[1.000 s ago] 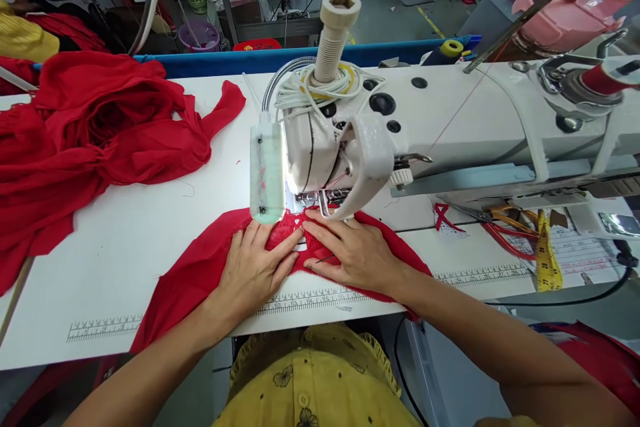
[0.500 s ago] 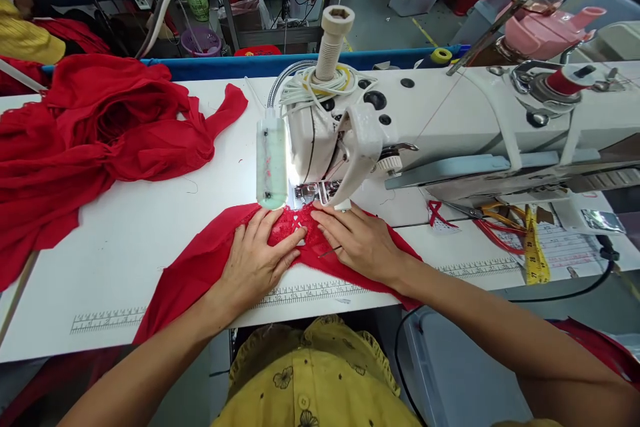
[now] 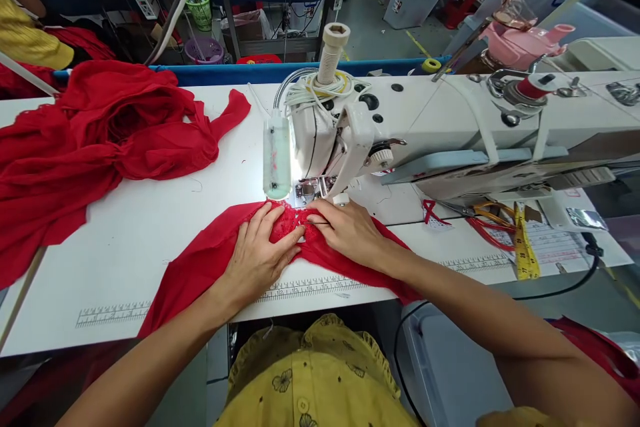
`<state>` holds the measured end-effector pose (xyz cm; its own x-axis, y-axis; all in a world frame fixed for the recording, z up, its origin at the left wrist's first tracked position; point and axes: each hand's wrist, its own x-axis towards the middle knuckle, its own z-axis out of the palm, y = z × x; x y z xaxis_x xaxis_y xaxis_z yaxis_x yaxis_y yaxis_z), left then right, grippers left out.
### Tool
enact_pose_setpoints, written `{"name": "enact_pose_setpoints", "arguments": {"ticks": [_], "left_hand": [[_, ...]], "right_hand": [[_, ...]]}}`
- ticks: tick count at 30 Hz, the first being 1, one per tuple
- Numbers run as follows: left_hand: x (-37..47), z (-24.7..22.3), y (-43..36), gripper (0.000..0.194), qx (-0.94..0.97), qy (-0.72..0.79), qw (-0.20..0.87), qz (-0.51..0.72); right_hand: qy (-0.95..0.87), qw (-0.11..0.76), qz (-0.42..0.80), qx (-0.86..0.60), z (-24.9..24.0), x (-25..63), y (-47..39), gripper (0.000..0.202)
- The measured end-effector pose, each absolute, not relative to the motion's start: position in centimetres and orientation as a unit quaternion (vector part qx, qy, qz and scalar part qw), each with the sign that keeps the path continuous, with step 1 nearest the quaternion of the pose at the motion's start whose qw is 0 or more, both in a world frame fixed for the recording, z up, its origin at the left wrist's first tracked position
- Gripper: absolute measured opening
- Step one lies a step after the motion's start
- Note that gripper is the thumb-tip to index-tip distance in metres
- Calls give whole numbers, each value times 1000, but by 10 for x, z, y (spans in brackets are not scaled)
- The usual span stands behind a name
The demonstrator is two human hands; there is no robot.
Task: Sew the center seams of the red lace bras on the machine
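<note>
Red fabric (image 3: 193, 273) lies across the table before the sewing machine (image 3: 425, 113), its lacy middle part (image 3: 284, 229) just in front of the presser foot (image 3: 306, 192). My left hand (image 3: 260, 252) rests flat on the fabric left of the lace, fingers spread. On the right side, my right hand (image 3: 353, 233) has its fingers curled around a thin dark pointed tool (image 3: 319, 223), its tip over the lace; the rest of the tool is hidden in the hand. White gaps show in the lace between both hands. The needle's tip cannot be made out.
A heap of red fabric (image 3: 125, 127) covers the table's left side. To the right lie scissors (image 3: 493, 230), a yellow tape measure (image 3: 524, 247) and a small red-and-white scrap (image 3: 434, 213). A lamp (image 3: 277, 157) hangs beside the machine head. A ruler scale (image 3: 295, 288) runs along the front edge.
The thin tool has swung from pointing down toward the front to lying level over the lace. My right fingers have curled more tightly. My left hand stays on the fabric. The view has shifted slightly.
</note>
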<state>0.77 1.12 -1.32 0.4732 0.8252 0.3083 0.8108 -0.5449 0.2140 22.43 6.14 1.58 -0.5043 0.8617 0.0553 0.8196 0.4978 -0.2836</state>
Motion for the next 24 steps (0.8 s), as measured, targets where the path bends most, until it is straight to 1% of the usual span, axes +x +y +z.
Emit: {"name": "enact_pose_setpoints", "arguments": {"ticks": [3, 5, 7, 12, 15, 20, 22, 24], "left_hand": [[7, -16, 11, 31, 858, 470, 11, 207], [7, -18, 10, 31, 858, 469, 6, 208], [7, -19, 10, 31, 858, 469, 3, 209], [7, -18, 10, 30, 860, 464, 3, 212], [8, -17, 10, 29, 860, 466, 5, 210], [9, -16, 10, 28, 861, 468, 14, 198], [8, -15, 9, 30, 862, 468, 16, 194], [8, -15, 9, 31, 861, 470, 20, 195]], "right_hand": [[-837, 97, 219, -492, 28, 221, 65, 22], [-824, 102, 270, -487, 32, 219, 68, 24], [-816, 102, 299, -485, 34, 218, 70, 25], [-789, 64, 320, -521, 37, 211, 72, 17], [-784, 38, 294, -545, 42, 205, 72, 17], [-801, 7, 209, -560, 37, 203, 71, 20], [-814, 21, 166, -556, 29, 208, 67, 23], [-835, 59, 94, -539, 22, 215, 61, 25]]}}
